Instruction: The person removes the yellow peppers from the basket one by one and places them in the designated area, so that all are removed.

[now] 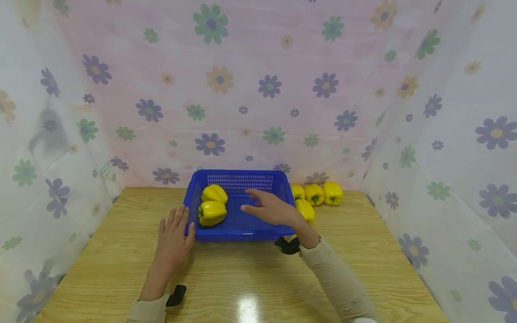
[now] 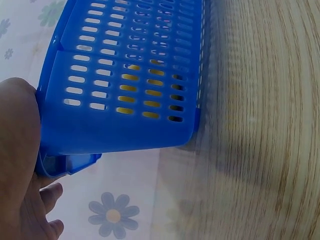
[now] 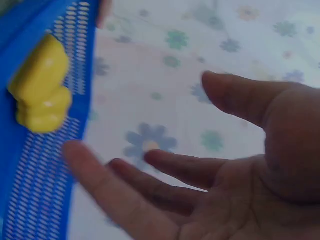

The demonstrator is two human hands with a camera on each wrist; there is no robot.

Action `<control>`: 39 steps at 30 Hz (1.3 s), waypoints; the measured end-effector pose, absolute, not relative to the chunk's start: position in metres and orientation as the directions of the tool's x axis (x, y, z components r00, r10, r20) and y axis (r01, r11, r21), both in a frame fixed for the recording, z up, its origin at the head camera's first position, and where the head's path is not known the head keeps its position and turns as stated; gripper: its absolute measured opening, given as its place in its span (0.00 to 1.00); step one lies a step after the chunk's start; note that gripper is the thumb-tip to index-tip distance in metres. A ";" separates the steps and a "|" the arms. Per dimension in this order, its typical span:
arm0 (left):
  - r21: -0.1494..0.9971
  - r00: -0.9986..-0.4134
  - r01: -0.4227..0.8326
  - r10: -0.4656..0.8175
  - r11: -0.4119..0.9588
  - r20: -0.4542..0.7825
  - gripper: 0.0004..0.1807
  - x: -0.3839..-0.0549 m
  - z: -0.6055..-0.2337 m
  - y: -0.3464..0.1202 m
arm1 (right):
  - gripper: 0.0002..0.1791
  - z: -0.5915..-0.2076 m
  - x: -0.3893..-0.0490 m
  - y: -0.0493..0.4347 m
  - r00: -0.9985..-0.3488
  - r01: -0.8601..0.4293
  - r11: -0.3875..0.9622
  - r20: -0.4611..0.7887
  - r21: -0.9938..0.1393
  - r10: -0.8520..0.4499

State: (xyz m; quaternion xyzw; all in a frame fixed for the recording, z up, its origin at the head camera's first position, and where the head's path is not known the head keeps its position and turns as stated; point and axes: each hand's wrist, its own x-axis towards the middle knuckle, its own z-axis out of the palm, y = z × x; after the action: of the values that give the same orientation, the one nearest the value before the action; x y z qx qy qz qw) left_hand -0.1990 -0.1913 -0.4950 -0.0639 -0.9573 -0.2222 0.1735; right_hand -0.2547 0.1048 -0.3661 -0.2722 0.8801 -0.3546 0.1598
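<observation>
A blue plastic basket stands on the wooden table, with two yellow bell peppers lying against its left side: a rear pepper and a front pepper. My left hand rests on the basket's left rim, its fingers extended; the left wrist view shows the slotted blue wall beside that hand. Over the right half of the basket hovers my right hand. In the right wrist view, the right hand's fingers are spread, with nothing between them and the thumb.
To the right of the basket sit several more yellow bell peppers, among them a far-right pepper and a nearer pepper partly hidden by the basket. Flowered cloth encloses the wooden table at the back and both sides.
</observation>
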 end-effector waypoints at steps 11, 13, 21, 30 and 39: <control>0.409 -0.937 0.193 0.045 0.892 0.346 0.32 -0.197 -0.493 -0.190 | 0.36 -0.409 -0.309 0.052 -0.740 -0.196 0.601 -0.285 -0.775 -0.609; 0.411 -0.938 0.193 0.045 0.891 0.343 0.32 -0.197 -0.493 -0.191 | 0.35 -0.413 -0.318 0.045 -0.723 -0.202 0.627 -0.318 -0.752 -0.614; 0.414 -0.940 0.191 0.044 0.890 0.339 0.32 -0.198 -0.494 -0.191 | 0.30 -0.422 -0.350 0.024 -0.697 -0.182 0.720 -0.429 -0.670 -0.575; 0.424 -0.932 0.205 0.043 0.882 0.360 0.32 -0.199 -0.495 -0.190 | 0.32 -0.430 -0.363 0.010 -0.689 -0.113 0.741 -0.485 -0.662 -0.539; 0.431 -0.941 0.195 0.044 0.881 0.336 0.32 -0.198 -0.494 -0.190 | 0.30 -0.437 -0.367 0.003 -0.618 -0.051 0.645 -0.483 -0.763 -0.620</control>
State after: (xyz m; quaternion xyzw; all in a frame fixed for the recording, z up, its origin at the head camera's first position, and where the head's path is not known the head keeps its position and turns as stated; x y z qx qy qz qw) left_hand -0.1984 -0.1905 -0.4943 -0.0623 -0.9566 -0.2355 0.1601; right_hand -0.3666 0.0030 -0.4369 -0.2043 0.8206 -0.3685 0.3862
